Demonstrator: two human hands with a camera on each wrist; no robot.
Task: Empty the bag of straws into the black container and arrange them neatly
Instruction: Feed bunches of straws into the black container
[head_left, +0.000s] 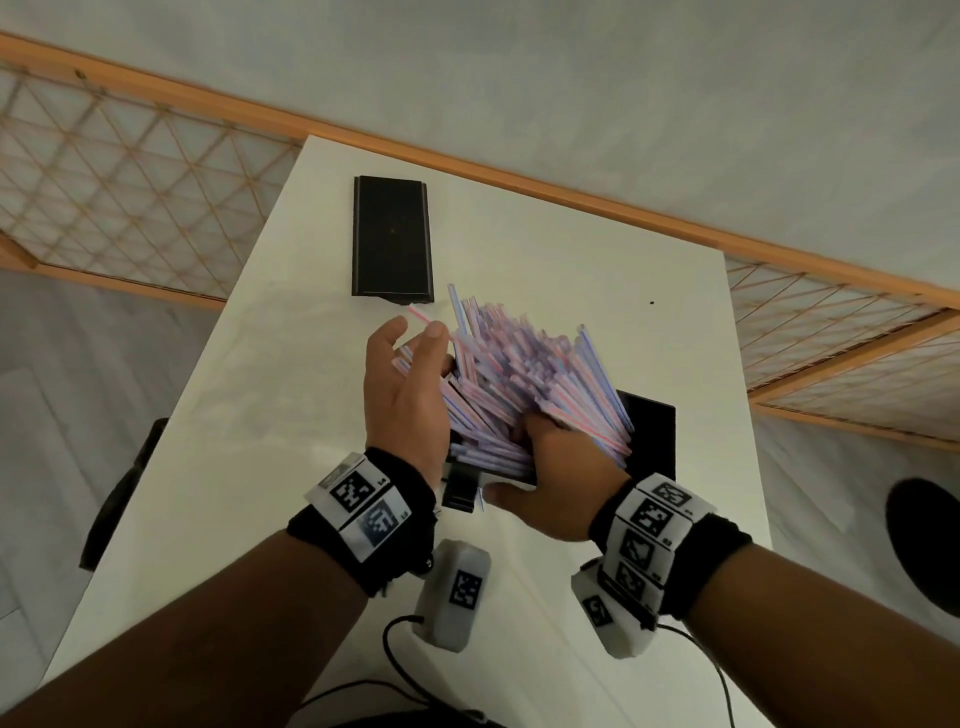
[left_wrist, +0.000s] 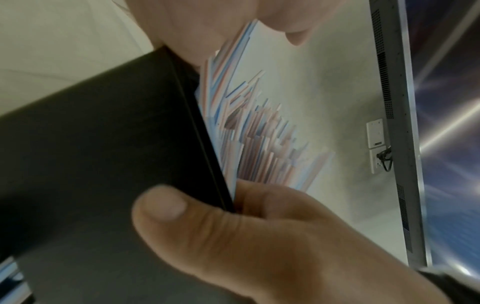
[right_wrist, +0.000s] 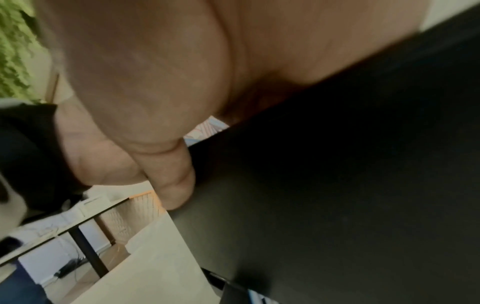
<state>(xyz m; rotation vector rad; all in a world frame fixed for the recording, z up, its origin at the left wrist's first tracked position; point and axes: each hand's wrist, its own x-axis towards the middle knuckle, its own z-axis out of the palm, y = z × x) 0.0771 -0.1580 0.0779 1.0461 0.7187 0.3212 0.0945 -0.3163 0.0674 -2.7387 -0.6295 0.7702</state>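
1. Black container (head_left: 652, 431) on the white table (head_left: 291, 395), near the person's edge; mostly hidden by hands and straws; tilt cannot be told from the head view.
2. Straws (head_left: 519, 374), white with red and blue stripes, stand bunched in the container and fan out toward the far side; ends uneven; one red-striped straw (head_left: 418, 315) sticks out to the left by the left fingertips.
3. Left hand (head_left: 402, 395) against the left side of the bunch; fingers straight and close together, lying along the straws; thumb apart, tip touching the stray straw; left wrist view shows the thumb (left_wrist: 166, 205) on the container's dark outer wall (left_wrist: 103, 144) and straws (left_wrist: 259, 144) rising past the rim.
4. Right hand (head_left: 558, 483) at the near right of the bunch; fingers reach in among the straws, their tips hidden; thumb extended left along the container's near edge; right wrist view shows the palm (right_wrist: 155, 72) and one finger pressed on the dark wall (right_wrist: 337, 185); whether it grips cannot be told.
5. Black lid (head_left: 392, 241) lies flat farther back on the table, well apart from the container.
6. Bag not visible.
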